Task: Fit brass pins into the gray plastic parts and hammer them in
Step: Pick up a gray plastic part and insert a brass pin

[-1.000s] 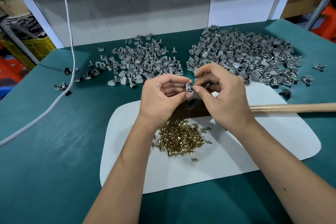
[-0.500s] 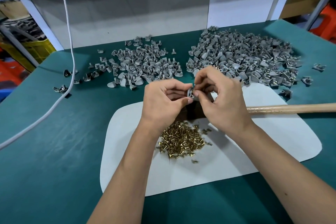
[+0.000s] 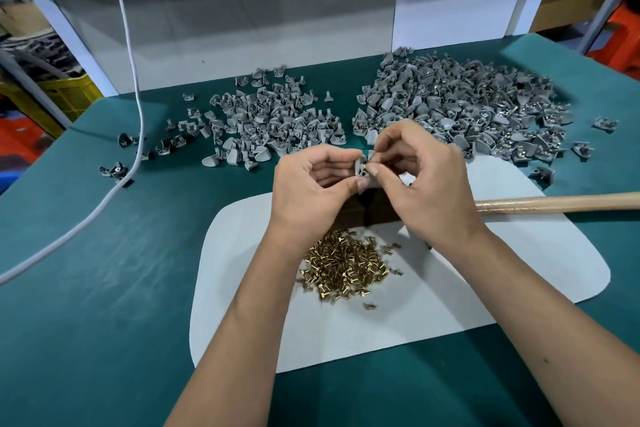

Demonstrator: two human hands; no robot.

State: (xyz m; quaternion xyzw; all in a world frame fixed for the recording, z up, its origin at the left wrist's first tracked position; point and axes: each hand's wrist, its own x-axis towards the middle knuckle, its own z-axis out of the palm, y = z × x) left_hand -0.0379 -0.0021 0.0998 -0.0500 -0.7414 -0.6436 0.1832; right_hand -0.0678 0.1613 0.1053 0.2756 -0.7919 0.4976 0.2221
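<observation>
Since the earlier frames both hands have stayed together above the mat, shifting only slightly over the dark block. Left to right: a white cable (image 3: 130, 55) hangs down and trails across the green table (image 3: 86, 288); a few stray parts lie beside it. A looser left pile (image 3: 273, 121) of gray parts sits behind the left hand (image 3: 311, 191), whose thumb and curled fingers pinch one gray part (image 3: 362, 172). The right hand (image 3: 426, 184) meets it, fingertips pinching a brass pin (image 3: 367, 167) at the part's hole. Below the hands a dark block (image 3: 367, 213) is mostly hidden by them. On the white mat (image 3: 450, 305), between the forearms, lies the pin heap (image 3: 343, 267). Behind the right hand spreads the larger right pile (image 3: 467, 111). A wooden handle (image 3: 561, 202) runs off the right edge, its head hidden by the right hand.
</observation>
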